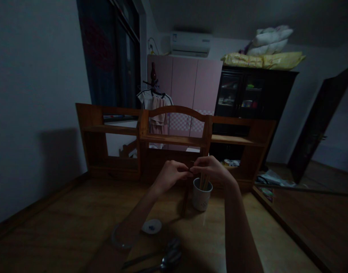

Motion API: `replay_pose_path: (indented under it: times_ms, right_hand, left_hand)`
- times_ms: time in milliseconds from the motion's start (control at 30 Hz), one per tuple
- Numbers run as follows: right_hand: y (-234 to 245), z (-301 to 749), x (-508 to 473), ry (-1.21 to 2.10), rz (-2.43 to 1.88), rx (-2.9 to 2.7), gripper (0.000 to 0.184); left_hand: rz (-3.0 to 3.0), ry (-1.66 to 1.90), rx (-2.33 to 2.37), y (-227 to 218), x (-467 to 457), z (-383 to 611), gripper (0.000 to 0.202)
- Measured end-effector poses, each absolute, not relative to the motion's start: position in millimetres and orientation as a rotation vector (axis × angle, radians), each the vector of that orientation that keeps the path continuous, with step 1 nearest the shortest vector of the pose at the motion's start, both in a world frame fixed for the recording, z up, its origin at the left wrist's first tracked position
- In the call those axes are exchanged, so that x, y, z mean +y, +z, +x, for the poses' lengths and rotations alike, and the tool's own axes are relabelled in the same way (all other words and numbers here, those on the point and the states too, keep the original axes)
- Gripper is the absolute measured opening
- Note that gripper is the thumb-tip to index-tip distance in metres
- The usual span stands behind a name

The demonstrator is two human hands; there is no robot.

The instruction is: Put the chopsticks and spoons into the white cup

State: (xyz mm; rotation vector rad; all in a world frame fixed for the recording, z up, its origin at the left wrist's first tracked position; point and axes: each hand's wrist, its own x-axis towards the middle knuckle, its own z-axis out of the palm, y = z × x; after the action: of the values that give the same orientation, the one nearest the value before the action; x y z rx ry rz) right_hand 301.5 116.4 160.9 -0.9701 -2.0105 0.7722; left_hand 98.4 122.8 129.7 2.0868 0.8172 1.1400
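My left hand [174, 172] and my right hand [209, 167] meet in front of me, fingertips pinched close together. Between them they hold the top of dark reddish chopsticks [185, 199], which hang down nearly upright toward the table. The exact grip is small and dim. Just behind and below my right hand stands a whitish cup [201, 199] with several pale chopsticks [204, 182] in it. A small white dish [151, 226] with a blue mark lies below my left hand. Nearer to me are metal spoons [170, 258], partly in shadow.
A wooden shelf unit [174, 141] stands along the back of the wooden table [105, 201]. A white wall [40, 94] borders the left side. The table's raised right edge [284, 223] runs toward me. Farther back are a pink wardrobe [184, 79] and a dark cabinet [272, 94].
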Motion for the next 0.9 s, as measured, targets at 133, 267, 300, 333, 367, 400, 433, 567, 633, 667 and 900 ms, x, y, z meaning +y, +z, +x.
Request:
replay_pose_path:
  times_ms: [133,267,300,333,367,400,433,567,633,667,900]
  right_hand:
    - [160.2,302.9,116.0,0.771,-0.957,-2.001,0.026]
    - [161.2,303.1,115.3,0.790,-0.953,-2.000,0.025]
    - [161.5,303.0,115.3,0.786,-0.953,-2.006,0.025]
    - [161.6,303.0,115.3,0.777,-0.955,-2.013,0.025]
    - [161.6,302.9,115.3,0.766,-0.959,-2.017,0.025]
    - [161.5,303.0,115.3,0.757,-0.963,-2.019,0.025]
    - [161.2,303.1,115.3,0.756,-0.966,-2.017,0.025]
    - [160.1,304.4,115.5,0.797,-0.963,-1.994,0.026]
    - [160.1,305.0,115.4,0.803,-0.964,-1.993,0.026]
    - [160.2,305.2,115.2,0.799,-0.967,-1.998,0.026]
    - [161.0,302.9,113.0,0.828,-0.969,-1.981,0.026]
  left_hand:
    - [2.134,1.144,0.812,129.6,121.3,99.1,0.031]
    - [2.146,1.130,0.838,128.2,122.7,98.7,0.032]
    - [2.139,1.124,0.844,127.9,123.2,98.5,0.032]
    - [2.134,1.120,0.847,127.8,123.6,98.3,0.032]
    - [2.132,1.116,0.847,127.8,123.8,98.2,0.033]
    - [2.133,1.116,0.845,127.9,123.8,98.2,0.033]
    - [2.136,1.118,0.841,128.1,123.6,98.3,0.033]
    - [2.134,1.138,0.816,128.9,122.4,99.8,0.032]
    - [2.127,1.138,0.818,128.8,122.3,100.3,0.032]
    - [2.130,1.133,0.820,128.6,122.6,100.2,0.032]
    - [2.184,1.069,0.816,127.0,126.0,96.3,0.031]
